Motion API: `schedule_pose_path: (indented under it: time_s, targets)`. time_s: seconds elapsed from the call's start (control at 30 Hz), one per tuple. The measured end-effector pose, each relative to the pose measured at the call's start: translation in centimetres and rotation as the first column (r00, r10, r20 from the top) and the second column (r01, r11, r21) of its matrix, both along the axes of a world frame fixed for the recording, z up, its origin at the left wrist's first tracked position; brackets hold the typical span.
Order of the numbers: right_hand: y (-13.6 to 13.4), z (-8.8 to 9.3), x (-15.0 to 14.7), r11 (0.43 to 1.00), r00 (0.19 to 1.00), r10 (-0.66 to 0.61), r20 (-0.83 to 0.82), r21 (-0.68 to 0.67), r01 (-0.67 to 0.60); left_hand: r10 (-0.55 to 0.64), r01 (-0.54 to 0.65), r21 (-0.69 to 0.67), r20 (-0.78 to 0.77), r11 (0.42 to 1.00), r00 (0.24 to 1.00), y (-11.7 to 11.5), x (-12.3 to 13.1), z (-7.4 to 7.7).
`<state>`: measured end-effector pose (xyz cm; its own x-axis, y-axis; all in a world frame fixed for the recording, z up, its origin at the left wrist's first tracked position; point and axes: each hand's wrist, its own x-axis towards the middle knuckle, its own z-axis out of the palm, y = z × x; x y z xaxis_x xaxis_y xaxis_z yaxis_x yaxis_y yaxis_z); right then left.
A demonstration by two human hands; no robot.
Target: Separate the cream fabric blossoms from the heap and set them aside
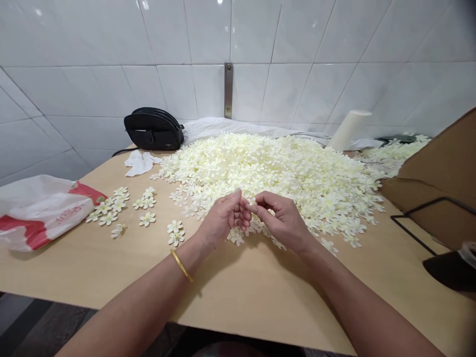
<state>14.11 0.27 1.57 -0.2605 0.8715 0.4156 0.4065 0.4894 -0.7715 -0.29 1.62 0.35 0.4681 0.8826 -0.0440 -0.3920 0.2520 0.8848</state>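
A large heap of cream-white artificial flowers (275,163) covers the middle of the wooden table. My left hand (230,213), with a gold bangle at the wrist, is in front of the heap, its fingers curled and palm turned up. My right hand (280,215) meets it from the right, thumb and forefinger pinched together near the left fingertips. Whatever lies between the fingers is too small to make out. Small groups of loose flowers (107,210) lie on the table to the left, and a pair of flowers (175,233) rests nearer my left wrist.
A black pouch (154,130) stands at the back left near a crumpled white tissue (140,162). A red-and-white plastic bag (48,210) lies far left. At the right are a white cone (349,130), brown cardboard (442,173) and a black wire frame (412,233).
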Motion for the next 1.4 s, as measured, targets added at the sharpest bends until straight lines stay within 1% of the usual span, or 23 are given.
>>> schedule_pose_path:
  time_s: [0.03,0.07,0.13,0.2,0.27,0.33,0.37,0.47,0.53,0.6,0.77,0.83,0.93,1.03,1.17,1.23,1.3,1.4]
  targets:
    - [-0.1,-0.1,0.0,0.997,0.997,-0.051,0.064,0.061,0.048,0.013,-0.013,0.011,-0.009,1.0,1.0,0.0,0.0,-0.1]
    - [-0.1,-0.1,0.0,0.992,0.99,-0.081,0.112,0.11,0.068,0.016,-0.016,0.019,-0.016,1.0,1.0,0.0,0.0,-0.2]
    - [-0.2,-0.3,0.0,0.984,0.981,-0.091,0.17,0.167,0.062,0.011,-0.011,0.011,-0.017,1.0,1.0,0.0,-0.1,-0.4]
    - [-0.1,-0.5,-0.1,0.978,0.976,-0.109,0.191,0.199,0.07,0.008,-0.008,-0.008,-0.02,1.0,1.0,0.0,0.0,-0.4]
    - [-0.1,-0.7,-0.1,0.971,0.972,-0.152,0.18,0.213,0.113,0.003,-0.003,-0.014,-0.028,1.0,1.0,-0.1,0.0,-0.4]
    - [0.1,-0.9,-0.2,0.972,0.974,-0.176,0.141,0.184,0.149,-0.005,0.005,-0.011,-0.033,1.0,0.999,-0.1,0.1,-0.3]
    - [0.2,-1.0,-0.3,0.979,0.98,-0.162,0.114,0.146,0.145,-0.003,0.003,-0.005,-0.037,1.0,0.999,-0.2,0.1,-0.3]
    - [0.4,-1.2,-0.4,0.998,0.998,-0.059,0.032,0.019,0.058,0.053,-0.049,0.05,-0.072,0.998,0.996,-0.4,0.1,-0.1]
    - [0.5,-1.2,-0.4,1.0,1.0,-0.002,0.008,-0.01,0.003,0.113,-0.103,0.101,-0.101,0.99,0.988,-0.4,0.0,0.0]
    - [0.4,-1.1,-0.4,1.0,1.0,0.015,0.019,0.0,-0.015,0.136,-0.12,0.137,-0.118,0.983,0.984,-0.4,-0.1,0.0]
    - [0.3,-1.1,-0.3,1.0,0.997,0.018,0.08,0.017,-0.02,0.123,-0.096,0.167,-0.16,0.981,0.979,-0.3,-0.1,-0.1]
    - [0.2,-1.1,-0.3,0.999,0.994,-0.004,0.107,0.032,0.0,0.143,-0.113,0.163,-0.184,0.98,0.973,-0.4,0.0,0.0]
    - [0.1,-1.2,-0.3,0.997,0.979,-0.052,0.198,0.073,0.038,0.179,-0.14,0.168,-0.241,0.976,0.954,-0.6,0.2,0.2]
    - [0.0,-1.3,-0.4,0.997,0.969,-0.042,0.245,0.079,0.023,0.198,-0.15,0.185,-0.277,0.971,0.94,-0.6,0.3,0.1]
    - [0.1,-1.3,-0.3,0.999,0.988,-0.004,0.153,-0.034,0.009,0.124,-0.103,0.107,-0.213,0.989,0.969,-0.3,0.0,-0.3]
    - [0.2,-1.3,-0.3,0.998,0.994,-0.02,0.111,-0.059,0.027,0.11,-0.092,0.098,-0.195,0.991,0.975,-0.2,-0.2,-0.5]
    - [0.2,-1.2,-0.3,0.996,0.992,-0.086,0.089,-0.01,0.087,0.153,-0.124,0.143,-0.214,0.982,0.965,-0.1,-0.2,-0.6]
    - [0.2,-1.1,-0.3,0.977,0.982,-0.18,0.063,0.128,0.171,0.265,-0.196,0.255,-0.274,0.947,0.925,-0.2,-0.2,-0.6]
